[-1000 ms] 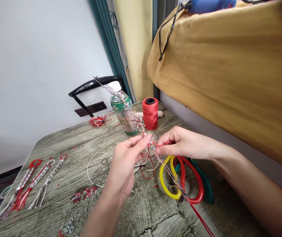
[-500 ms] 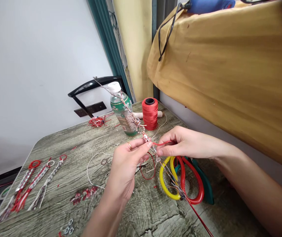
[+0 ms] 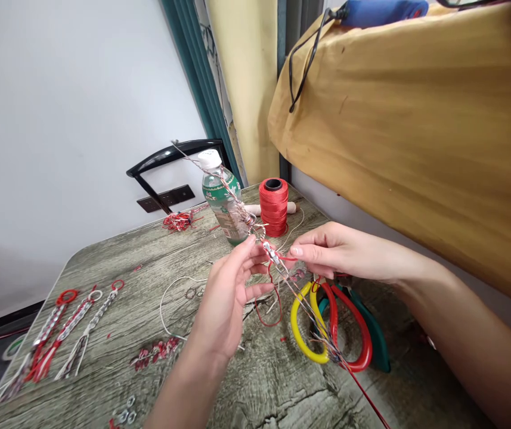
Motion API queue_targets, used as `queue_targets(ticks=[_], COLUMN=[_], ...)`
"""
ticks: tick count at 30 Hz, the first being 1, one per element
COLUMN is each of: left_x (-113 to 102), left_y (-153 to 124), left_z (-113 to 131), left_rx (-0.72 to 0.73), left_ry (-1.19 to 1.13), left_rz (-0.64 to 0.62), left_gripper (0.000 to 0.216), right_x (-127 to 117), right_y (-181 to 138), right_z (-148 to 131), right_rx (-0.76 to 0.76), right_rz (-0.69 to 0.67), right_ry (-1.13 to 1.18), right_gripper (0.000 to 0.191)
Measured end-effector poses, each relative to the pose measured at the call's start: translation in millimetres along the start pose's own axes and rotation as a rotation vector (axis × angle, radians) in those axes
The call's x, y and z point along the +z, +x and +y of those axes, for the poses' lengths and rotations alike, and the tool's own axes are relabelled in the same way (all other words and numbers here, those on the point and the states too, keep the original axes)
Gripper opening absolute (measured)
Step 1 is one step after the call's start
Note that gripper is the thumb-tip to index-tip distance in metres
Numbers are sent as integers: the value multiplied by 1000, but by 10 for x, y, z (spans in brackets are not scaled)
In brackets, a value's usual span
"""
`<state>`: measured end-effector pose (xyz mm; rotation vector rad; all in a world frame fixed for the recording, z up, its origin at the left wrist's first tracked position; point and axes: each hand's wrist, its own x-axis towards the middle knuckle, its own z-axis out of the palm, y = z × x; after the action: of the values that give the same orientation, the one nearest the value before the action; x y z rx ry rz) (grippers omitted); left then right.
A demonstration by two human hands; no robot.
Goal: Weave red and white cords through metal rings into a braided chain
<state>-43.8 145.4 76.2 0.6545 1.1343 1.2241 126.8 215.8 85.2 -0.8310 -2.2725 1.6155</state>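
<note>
A braided cord with silvery nut-like pieces [image 3: 270,250] hangs taut between a drinks bottle [image 3: 223,205] and a bundle of thin strands leading down to the right. My right hand [image 3: 327,253] pinches a red cord [image 3: 287,259] that comes out from the braid's side. Just left of the braid, my left hand [image 3: 231,280] is open, its thumb and fingers apart. A loop of the red cord dangles below its fingertips. Under the strands lie scissors with yellow and red handles [image 3: 362,336].
A red thread spool [image 3: 273,208] stands beside the bottle. Three finished-looking braided pieces with rings [image 3: 98,316] lie at the left on the wooden table [image 3: 116,256]. Loose hex nuts [image 3: 125,411] are near the front, a red-and-white thread tangle [image 3: 178,221] at the back.
My left hand has let go of the braid and spread its fingers, uncovering the silvery pieces. My right hand still holds the red cord, now with its thumb and fingers straighter.
</note>
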Motion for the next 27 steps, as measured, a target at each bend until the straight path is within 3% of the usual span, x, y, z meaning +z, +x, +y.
queue_targets(ticks=[3, 9, 12, 19, 27], left_x=[3, -20, -30, 1, 49], left_y=[0, -22, -43, -74, -60], left_z=[-14, -74, -83, -115, -275], left_rx=[26, 186, 230, 162, 341], left_ry=[37, 311, 404, 318, 370], left_rz=[14, 196, 221, 183, 269], left_gripper=[30, 20, 17, 28, 6], right_x=[-14, -45, -21, 75, 127], right_y=[-1, -3, 2, 48, 88], right_z=[3, 8, -4, 16, 58], right_rx=[16, -15, 17, 69, -8], right_rz=[52, 92, 111, 60, 69], right_ry=[-2, 6, 66, 264, 219], right_gripper=[38, 26, 25, 23, 13])
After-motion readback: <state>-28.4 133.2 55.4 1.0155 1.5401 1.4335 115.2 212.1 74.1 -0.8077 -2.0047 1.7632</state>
